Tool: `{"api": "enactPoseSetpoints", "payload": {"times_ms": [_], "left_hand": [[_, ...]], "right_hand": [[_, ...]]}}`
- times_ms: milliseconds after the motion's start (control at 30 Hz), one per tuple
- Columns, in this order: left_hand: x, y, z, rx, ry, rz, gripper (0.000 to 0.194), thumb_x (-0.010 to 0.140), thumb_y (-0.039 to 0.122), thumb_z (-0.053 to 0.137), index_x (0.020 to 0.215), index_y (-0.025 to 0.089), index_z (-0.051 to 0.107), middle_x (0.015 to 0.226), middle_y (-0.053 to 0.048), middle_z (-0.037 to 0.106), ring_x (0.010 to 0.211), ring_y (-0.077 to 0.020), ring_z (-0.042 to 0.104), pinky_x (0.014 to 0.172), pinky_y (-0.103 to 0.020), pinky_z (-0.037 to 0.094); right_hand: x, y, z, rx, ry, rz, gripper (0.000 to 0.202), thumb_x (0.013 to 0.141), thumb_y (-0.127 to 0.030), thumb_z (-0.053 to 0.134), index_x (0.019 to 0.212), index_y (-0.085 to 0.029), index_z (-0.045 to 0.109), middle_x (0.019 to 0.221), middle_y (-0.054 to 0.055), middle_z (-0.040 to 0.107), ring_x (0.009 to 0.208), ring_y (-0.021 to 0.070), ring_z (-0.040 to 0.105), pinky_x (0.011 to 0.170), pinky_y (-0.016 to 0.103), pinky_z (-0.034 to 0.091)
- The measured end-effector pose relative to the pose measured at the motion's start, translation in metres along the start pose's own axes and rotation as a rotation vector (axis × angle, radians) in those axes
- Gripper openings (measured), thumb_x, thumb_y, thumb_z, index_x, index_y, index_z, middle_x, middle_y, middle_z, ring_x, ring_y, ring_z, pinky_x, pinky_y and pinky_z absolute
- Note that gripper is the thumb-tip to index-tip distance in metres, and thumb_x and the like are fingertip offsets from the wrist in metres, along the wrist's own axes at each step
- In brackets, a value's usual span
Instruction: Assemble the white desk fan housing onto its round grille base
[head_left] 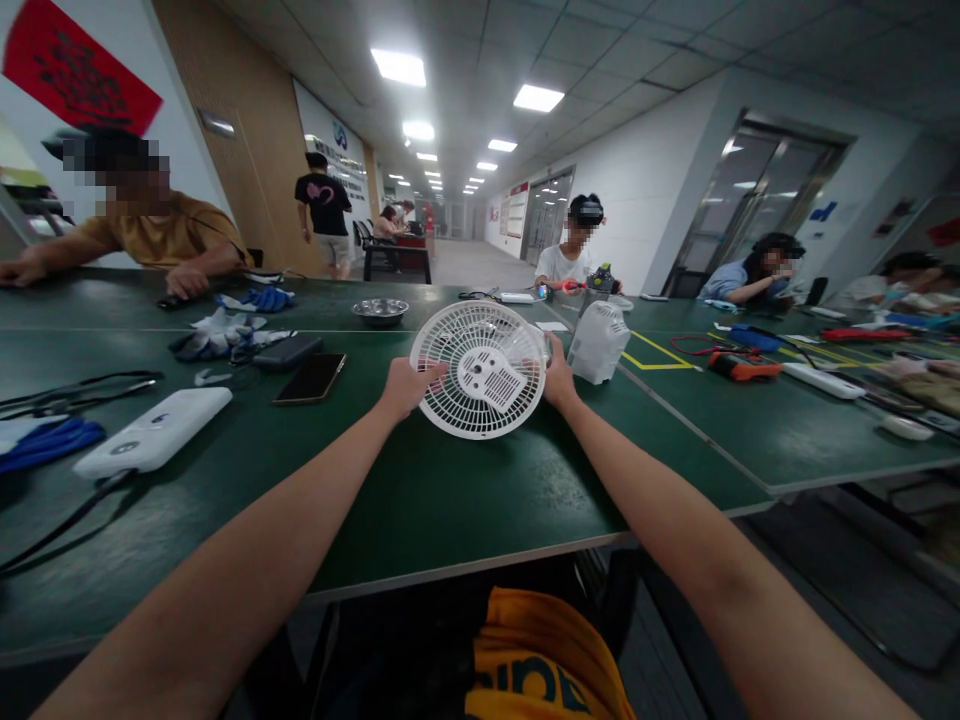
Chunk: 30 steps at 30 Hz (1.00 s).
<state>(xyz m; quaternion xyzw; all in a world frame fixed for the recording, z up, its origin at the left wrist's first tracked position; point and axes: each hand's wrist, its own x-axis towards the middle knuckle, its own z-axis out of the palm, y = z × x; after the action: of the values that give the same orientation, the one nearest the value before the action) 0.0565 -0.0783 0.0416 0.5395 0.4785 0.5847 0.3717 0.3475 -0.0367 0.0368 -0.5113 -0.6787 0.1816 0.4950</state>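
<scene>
Holding a round white fan cover (487,362) between both hands, the person near me sits at a long green table (517,510). The left hand (409,387) grips one side of the rim, its thumb lying over the slats, and the right hand (559,372) clasps the opposite side, its fingers mostly hidden behind. The cover stands tilted above the near part of the table, its slotted middle plate facing the person; I can't tell whether its lower edge touches the top.

Just beside the right hand is a white plastic casing (600,343), upright on the table. Past the cover, to the left, there's a shiny metal bowl (381,312). Nearer the left arm lie a dark phone (311,379) and a white handheld device (154,432) with a black strap. Over on the right I see an orange meter (745,365). Across the table a person in a white shirt (564,263) sits.
</scene>
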Motion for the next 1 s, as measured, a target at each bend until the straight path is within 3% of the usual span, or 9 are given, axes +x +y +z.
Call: {"api": "enactPoseSetpoints", "payload": {"times_ms": [133, 367, 433, 567, 633, 700, 800, 900, 1000], "left_hand": [[0.007, -0.010, -0.004, -0.031, 0.045, -0.075, 0.020, 0.071, 0.020, 0.081, 0.085, 0.008, 0.073, 0.075, -0.010, 0.075, 0.065, -0.0220, 0.072, 0.064, -0.038, 0.063], [0.015, -0.021, -0.017, -0.019, 0.074, -0.116, 0.021, 0.071, 0.019, 0.082, 0.088, 0.010, 0.073, 0.082, -0.011, 0.076, 0.070, -0.0229, 0.074, 0.069, -0.039, 0.063], [0.016, -0.023, -0.020, 0.005, 0.064, -0.127, 0.020, 0.071, 0.019, 0.082, 0.088, 0.011, 0.074, 0.082, -0.011, 0.077, 0.070, -0.0229, 0.074, 0.069, -0.039, 0.063], [0.018, -0.026, -0.024, 0.023, 0.029, -0.135, 0.017, 0.075, 0.019, 0.079, 0.089, 0.012, 0.073, 0.083, -0.011, 0.077, 0.070, -0.0231, 0.074, 0.069, -0.038, 0.063], [0.019, -0.027, -0.026, 0.042, 0.013, -0.131, 0.017, 0.076, 0.020, 0.078, 0.090, 0.012, 0.073, 0.083, -0.011, 0.077, 0.071, -0.0237, 0.074, 0.068, -0.038, 0.063], [0.019, -0.027, -0.026, 0.045, 0.007, -0.123, 0.018, 0.076, 0.021, 0.078, 0.091, 0.012, 0.073, 0.082, -0.010, 0.077, 0.071, -0.0235, 0.074, 0.068, -0.038, 0.063], [0.020, -0.028, -0.026, 0.036, 0.005, -0.122, 0.019, 0.076, 0.022, 0.078, 0.091, 0.012, 0.073, 0.082, -0.010, 0.076, 0.070, -0.0228, 0.074, 0.069, -0.038, 0.063], [0.021, -0.028, -0.026, 0.035, -0.004, -0.133, 0.020, 0.076, 0.023, 0.078, 0.091, 0.011, 0.073, 0.083, -0.010, 0.076, 0.070, -0.0225, 0.073, 0.070, -0.039, 0.062], [0.022, -0.028, -0.026, 0.022, 0.005, -0.148, 0.020, 0.075, 0.022, 0.079, 0.092, 0.012, 0.073, 0.085, -0.010, 0.077, 0.072, -0.0223, 0.074, 0.072, -0.039, 0.062]], "right_hand": [[0.006, 0.022, -0.011, -0.376, 0.085, -0.143, 0.069, 0.072, -0.039, 0.067, 0.136, -0.023, 0.044, 0.109, 0.009, 0.063, 0.093, 0.0283, 0.058, 0.091, 0.047, 0.047], [0.014, 0.035, -0.011, -0.440, 0.075, -0.130, 0.070, 0.072, -0.041, 0.069, 0.132, -0.020, 0.040, 0.117, 0.013, 0.055, 0.104, 0.0310, 0.053, 0.093, 0.049, 0.045], [0.019, 0.036, -0.024, -0.454, 0.202, -0.130, 0.065, 0.075, -0.042, 0.065, 0.131, -0.021, 0.040, 0.118, 0.013, 0.053, 0.111, 0.0319, 0.051, 0.097, 0.051, 0.042], [0.024, 0.048, -0.065, -0.510, 0.656, -0.030, 0.069, 0.074, -0.035, 0.065, 0.134, -0.021, 0.036, 0.133, 0.017, 0.044, 0.127, 0.0347, 0.041, 0.106, 0.053, 0.033], [0.025, 0.060, -0.083, -0.505, 0.722, 0.084, 0.080, 0.068, -0.034, 0.070, 0.138, -0.023, 0.033, 0.138, 0.018, 0.041, 0.128, 0.0363, 0.041, 0.105, 0.054, 0.035], [0.025, 0.074, -0.094, -0.461, 0.736, 0.185, 0.093, 0.063, -0.037, 0.074, 0.142, -0.024, 0.028, 0.141, 0.020, 0.040, 0.130, 0.0379, 0.042, 0.105, 0.056, 0.034], [0.029, 0.092, -0.101, -0.314, 0.598, 0.276, 0.101, 0.057, -0.037, 0.079, 0.141, -0.023, 0.025, 0.135, 0.018, 0.050, 0.123, 0.0350, 0.052, 0.103, 0.053, 0.039], [0.034, 0.103, -0.102, -0.210, 0.474, 0.295, 0.096, 0.051, -0.036, 0.083, 0.133, -0.023, 0.035, 0.126, 0.014, 0.060, 0.113, 0.0313, 0.060, 0.100, 0.048, 0.044], [0.036, 0.102, -0.098, -0.253, 0.530, 0.349, 0.090, 0.045, -0.038, 0.086, 0.122, -0.022, 0.044, 0.122, 0.015, 0.062, 0.111, 0.0328, 0.060, 0.099, 0.049, 0.045]]}}
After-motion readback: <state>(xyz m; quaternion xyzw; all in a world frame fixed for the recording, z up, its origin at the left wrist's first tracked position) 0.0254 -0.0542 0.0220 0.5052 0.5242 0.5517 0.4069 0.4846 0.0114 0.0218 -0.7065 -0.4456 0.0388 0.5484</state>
